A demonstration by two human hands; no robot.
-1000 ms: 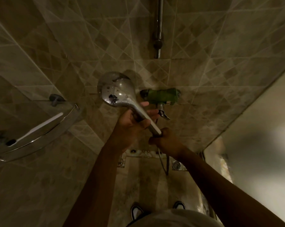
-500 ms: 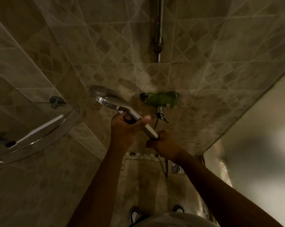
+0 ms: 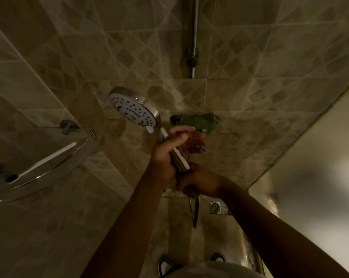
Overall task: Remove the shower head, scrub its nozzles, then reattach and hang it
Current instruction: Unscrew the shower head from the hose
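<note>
Left hand (image 3: 169,155) is wrapping the handle of the shower head (image 3: 132,111), thumb laid along it, white nozzle face tilting up toward camera, held out in front of the tiled wall; glass shelf (image 3: 49,169) sitting far left. Right hand (image 3: 197,181) is gripping closed round the handle's lower end where the hose (image 3: 194,213) is hanging down. Risk: wet chrome slipping while twisting, head dropping on tile, or threads crossing if the hose joint is forced at an angle

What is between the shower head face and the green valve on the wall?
In the head view, only bare wall tile lies between the shower head and the green valve.
</note>
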